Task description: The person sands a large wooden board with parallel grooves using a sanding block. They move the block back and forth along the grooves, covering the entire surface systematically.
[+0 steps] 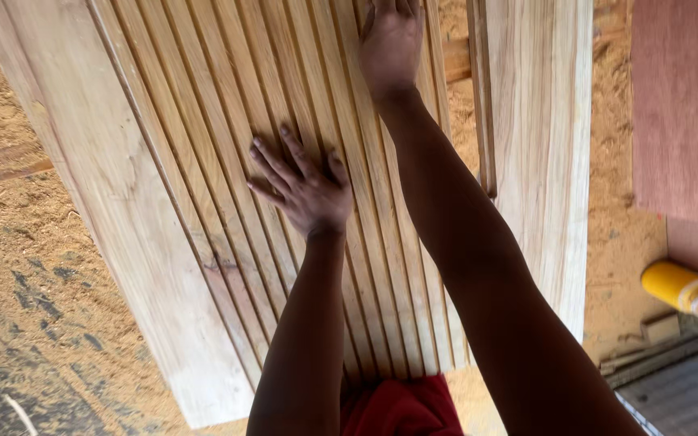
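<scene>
A pale wooden panel (203,161) with long parallel grooves slants over the sawdust-strewn floor (18,242). The left hand (304,190) lies flat on its ribs, fingers spread; the right hand (389,40) presses flat farther up. Just right, a smooth plank (539,145); beyond, a yellow bottle (680,287).

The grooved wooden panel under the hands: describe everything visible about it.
The grooved wooden panel is pale, unfinished-looking timber with long parallel grooves running its length between plain flat borders. It lies tilted across the view above a sawdust-covered floor, its far end cut off by the frame. The left hand rests flat on the grooves with fingers spread; the right hand presses flat farther up. A narrow strip and a plain board lie along its right edge.
</scene>
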